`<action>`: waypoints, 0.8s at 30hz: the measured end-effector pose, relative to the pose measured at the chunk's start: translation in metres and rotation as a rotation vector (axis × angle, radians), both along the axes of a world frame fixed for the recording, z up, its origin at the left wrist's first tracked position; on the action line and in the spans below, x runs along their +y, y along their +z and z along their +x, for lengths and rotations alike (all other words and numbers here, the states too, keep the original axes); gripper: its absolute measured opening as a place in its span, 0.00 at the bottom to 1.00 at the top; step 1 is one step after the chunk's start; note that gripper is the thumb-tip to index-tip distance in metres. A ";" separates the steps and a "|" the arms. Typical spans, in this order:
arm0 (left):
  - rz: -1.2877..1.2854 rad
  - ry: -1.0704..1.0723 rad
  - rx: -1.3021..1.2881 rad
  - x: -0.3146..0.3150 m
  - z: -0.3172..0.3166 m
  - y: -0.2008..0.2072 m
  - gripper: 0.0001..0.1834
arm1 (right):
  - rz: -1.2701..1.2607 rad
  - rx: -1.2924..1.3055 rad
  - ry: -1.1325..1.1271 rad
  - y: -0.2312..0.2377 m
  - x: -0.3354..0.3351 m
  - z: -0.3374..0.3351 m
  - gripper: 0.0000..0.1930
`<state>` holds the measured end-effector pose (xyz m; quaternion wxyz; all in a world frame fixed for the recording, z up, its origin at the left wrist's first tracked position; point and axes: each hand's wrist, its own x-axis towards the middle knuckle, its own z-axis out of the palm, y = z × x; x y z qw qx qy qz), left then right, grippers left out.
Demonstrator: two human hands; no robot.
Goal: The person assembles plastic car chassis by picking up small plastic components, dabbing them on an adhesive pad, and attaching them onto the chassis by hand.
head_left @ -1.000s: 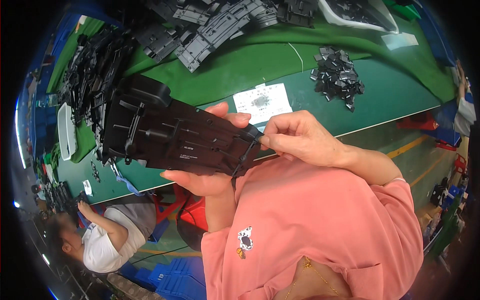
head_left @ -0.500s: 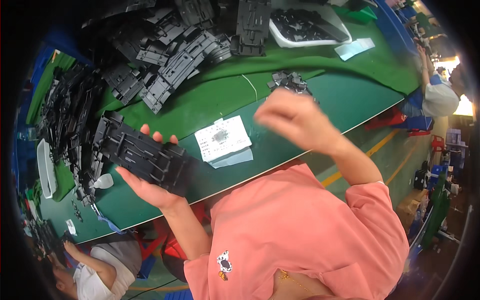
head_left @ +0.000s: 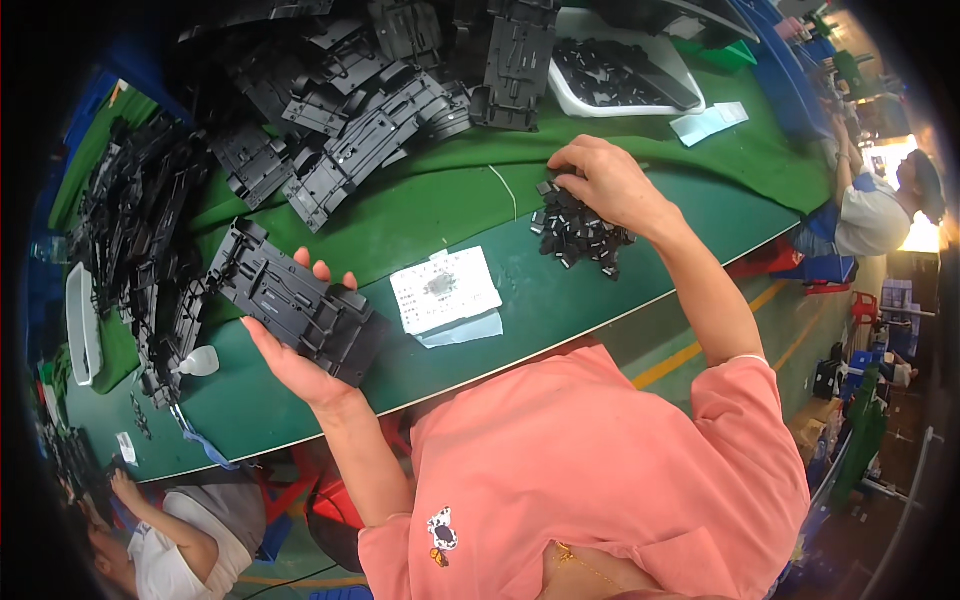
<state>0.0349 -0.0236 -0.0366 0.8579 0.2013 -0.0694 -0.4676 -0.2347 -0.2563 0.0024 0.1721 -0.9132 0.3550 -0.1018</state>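
My left hand (head_left: 308, 375) is wrapped round a black plastic chassis plate (head_left: 285, 295), palm beneath it and fingertips showing over its far edge. The plate lies tilted, with moulded ribs and a long rod shape facing up. Over on the right, my right hand (head_left: 615, 185) is at the far side of a heap of small black plastic parts (head_left: 580, 232). Its fingers are curled together at the heap's edge; what is between the fingertips is hidden. A printed white card (head_left: 445, 290) lies on the table between my hands.
Many black chassis plates (head_left: 370, 135) are stacked at the back on green cloth (head_left: 440, 185). A white tub (head_left: 690, 105) of black parts stands at the back right. More black pieces (head_left: 140, 230) and a white tray (head_left: 82, 330) lie left. Other people sit at both sides.
My right hand has moved away from my body to the heap of small parts, uncovering more of it. My left hand keeps hold of the chassis plate, nearly in place.
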 end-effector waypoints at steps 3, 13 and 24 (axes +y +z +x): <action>0.007 -0.008 0.023 0.000 0.000 0.000 0.34 | 0.050 0.043 -0.031 0.002 -0.003 0.004 0.09; -0.001 -0.025 0.029 0.000 0.000 -0.002 0.33 | 0.057 0.046 0.011 0.001 -0.006 0.003 0.09; 0.017 -0.028 0.038 0.000 -0.001 -0.002 0.33 | 0.205 -0.004 -0.127 0.010 -0.009 0.005 0.11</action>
